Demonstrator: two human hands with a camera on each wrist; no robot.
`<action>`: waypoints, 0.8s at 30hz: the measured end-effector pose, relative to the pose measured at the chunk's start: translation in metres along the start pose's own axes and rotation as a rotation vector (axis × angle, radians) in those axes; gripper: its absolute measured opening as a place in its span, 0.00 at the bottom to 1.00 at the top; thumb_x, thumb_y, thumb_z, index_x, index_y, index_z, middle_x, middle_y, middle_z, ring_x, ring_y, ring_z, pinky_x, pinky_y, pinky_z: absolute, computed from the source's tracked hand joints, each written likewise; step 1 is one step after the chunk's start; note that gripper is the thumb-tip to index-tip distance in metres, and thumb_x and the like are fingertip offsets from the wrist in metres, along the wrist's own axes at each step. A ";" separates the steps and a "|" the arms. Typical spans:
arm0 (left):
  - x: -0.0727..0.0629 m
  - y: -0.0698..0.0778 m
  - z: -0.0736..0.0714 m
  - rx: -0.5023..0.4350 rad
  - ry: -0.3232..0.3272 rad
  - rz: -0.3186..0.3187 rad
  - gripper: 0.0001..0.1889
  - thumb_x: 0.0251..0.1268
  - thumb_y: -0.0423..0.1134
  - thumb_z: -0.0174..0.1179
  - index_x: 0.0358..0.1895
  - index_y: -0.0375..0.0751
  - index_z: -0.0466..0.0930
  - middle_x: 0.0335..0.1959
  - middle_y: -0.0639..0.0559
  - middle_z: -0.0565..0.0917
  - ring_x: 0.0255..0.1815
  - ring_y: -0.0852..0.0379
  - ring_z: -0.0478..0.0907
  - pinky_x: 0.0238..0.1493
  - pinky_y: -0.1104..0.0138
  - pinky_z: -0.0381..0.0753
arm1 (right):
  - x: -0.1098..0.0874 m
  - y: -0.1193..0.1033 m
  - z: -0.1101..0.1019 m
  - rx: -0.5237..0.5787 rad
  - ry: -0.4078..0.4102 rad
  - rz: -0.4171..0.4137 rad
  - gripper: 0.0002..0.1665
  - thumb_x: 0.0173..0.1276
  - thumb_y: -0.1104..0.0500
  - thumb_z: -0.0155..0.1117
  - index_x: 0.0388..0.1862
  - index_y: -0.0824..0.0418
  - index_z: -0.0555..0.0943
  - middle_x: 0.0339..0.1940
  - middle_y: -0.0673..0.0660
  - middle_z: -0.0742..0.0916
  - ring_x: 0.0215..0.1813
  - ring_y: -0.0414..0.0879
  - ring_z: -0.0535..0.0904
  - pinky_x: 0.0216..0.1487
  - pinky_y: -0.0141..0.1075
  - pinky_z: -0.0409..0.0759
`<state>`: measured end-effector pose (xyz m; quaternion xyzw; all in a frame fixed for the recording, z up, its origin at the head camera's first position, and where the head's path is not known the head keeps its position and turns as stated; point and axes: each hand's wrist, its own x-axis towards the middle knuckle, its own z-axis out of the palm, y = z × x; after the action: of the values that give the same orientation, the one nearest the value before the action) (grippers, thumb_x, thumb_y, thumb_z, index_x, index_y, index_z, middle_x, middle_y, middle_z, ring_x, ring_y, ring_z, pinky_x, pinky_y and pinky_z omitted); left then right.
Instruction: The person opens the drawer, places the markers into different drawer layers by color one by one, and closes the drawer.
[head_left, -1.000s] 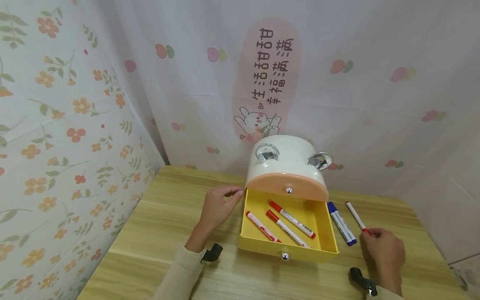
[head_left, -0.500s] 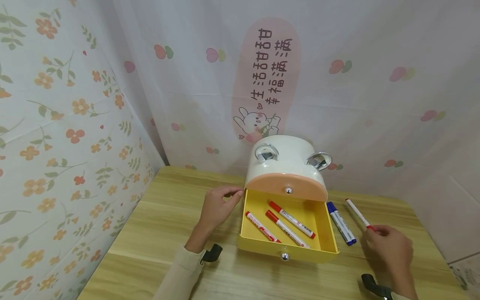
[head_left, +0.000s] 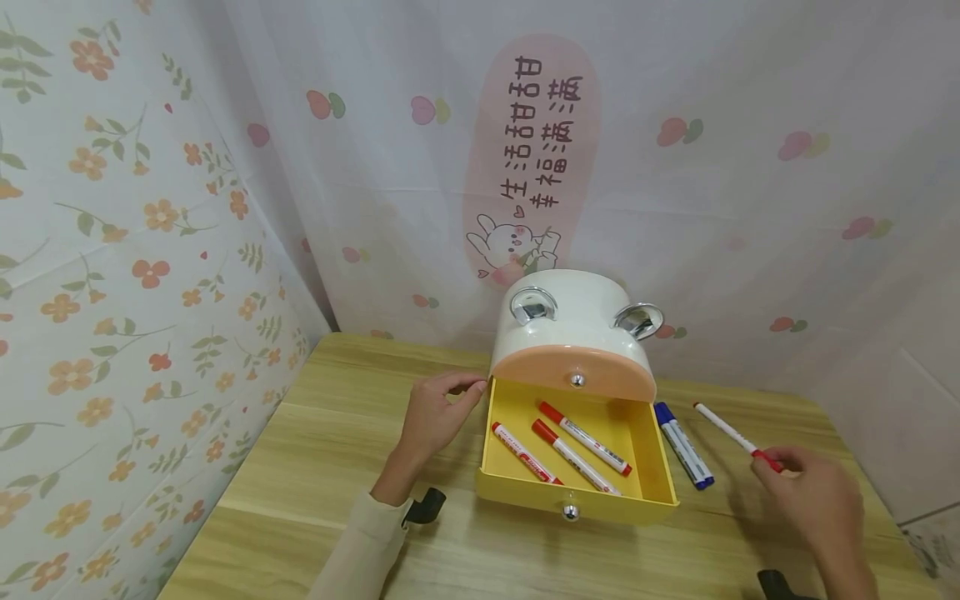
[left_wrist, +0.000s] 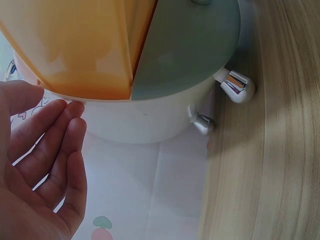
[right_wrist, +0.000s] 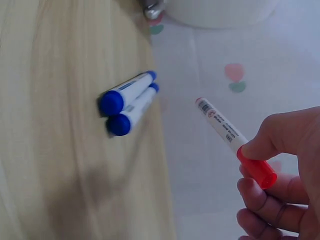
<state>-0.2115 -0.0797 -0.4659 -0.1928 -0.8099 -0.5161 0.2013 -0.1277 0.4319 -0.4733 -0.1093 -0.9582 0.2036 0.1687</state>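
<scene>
Between thumb and fingers, my right hand [head_left: 813,496] pinches a red marker [right_wrist: 222,130] by its red cap, held up off the table with the white barrel pointing away. My left hand [head_left: 442,417] touches the left side of a small white cabinet [head_left: 566,308] with its fingertips, beside the pulled-out drawer. In the left wrist view its fingers [left_wrist: 55,145] look relaxed and hold nothing. Several red markers lie inside the yellow drawer [head_left: 656,458]. Two blue markers [head_left: 682,446] lie side by side on the table to the drawer's right.
The cabinet stands at the back of the wooden table [head_left: 322,433], against a printed curtain [head_left: 735,167]. Its upper orange drawer [head_left: 540,365] is closed. Round silver knobs and two silver ear-like parts stick out from the cabinet. A floral curtain [head_left: 135,300] hangs at the left.
My right hand has lifted the red marker from the table and moved to the right with it. The left hand and the drawer have stayed in place.
</scene>
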 end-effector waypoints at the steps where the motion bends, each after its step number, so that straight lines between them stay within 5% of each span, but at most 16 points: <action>1: 0.000 0.000 0.000 0.001 0.000 0.000 0.06 0.74 0.34 0.73 0.47 0.38 0.95 0.42 0.49 0.94 0.43 0.51 0.92 0.49 0.52 0.92 | -0.001 -0.002 -0.003 -0.004 0.009 -0.013 0.19 0.70 0.51 0.74 0.44 0.68 0.92 0.38 0.64 0.93 0.29 0.41 0.78 0.24 0.38 0.68; 13: 0.000 -0.001 0.000 0.013 0.008 0.008 0.05 0.74 0.34 0.73 0.47 0.38 0.95 0.42 0.50 0.94 0.43 0.52 0.92 0.49 0.54 0.92 | -0.014 -0.042 -0.038 -0.028 0.113 -0.135 0.13 0.62 0.57 0.77 0.35 0.68 0.92 0.33 0.62 0.90 0.38 0.67 0.83 0.28 0.39 0.69; 20: -0.001 -0.001 0.000 0.016 0.006 0.001 0.06 0.74 0.35 0.73 0.47 0.38 0.95 0.42 0.49 0.94 0.44 0.52 0.92 0.49 0.54 0.92 | -0.028 -0.067 -0.054 -0.014 0.153 -0.171 0.09 0.61 0.59 0.78 0.34 0.65 0.91 0.32 0.59 0.88 0.42 0.63 0.79 0.35 0.43 0.68; 24: -0.001 -0.001 0.001 0.011 0.010 0.004 0.06 0.74 0.34 0.73 0.47 0.38 0.95 0.42 0.49 0.94 0.44 0.52 0.92 0.49 0.54 0.92 | -0.033 -0.081 -0.061 0.019 0.209 -0.254 0.06 0.55 0.61 0.81 0.30 0.61 0.91 0.27 0.49 0.86 0.42 0.36 0.74 0.34 0.32 0.65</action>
<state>-0.2113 -0.0795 -0.4670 -0.1907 -0.8113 -0.5123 0.2074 -0.0858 0.3719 -0.3955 -0.0063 -0.9397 0.1770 0.2927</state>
